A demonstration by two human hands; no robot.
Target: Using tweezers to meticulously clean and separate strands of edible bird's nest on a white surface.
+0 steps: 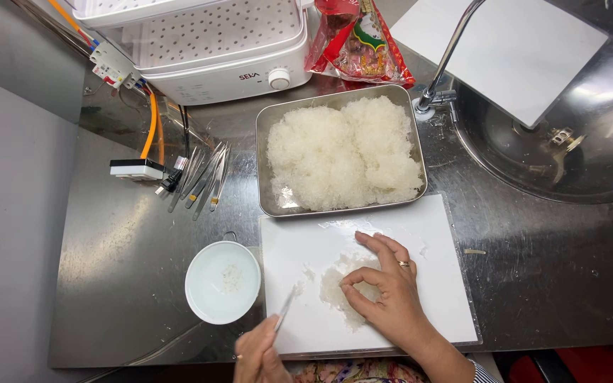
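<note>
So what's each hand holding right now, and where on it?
Left hand holds thin metal tweezers by their upper end, tips down near the white board. Right hand pinches the small translucent white clump at its edge.

Right hand [384,291] presses white clump [338,287]; left hand [260,354] holds tweezers [285,308].
</note>
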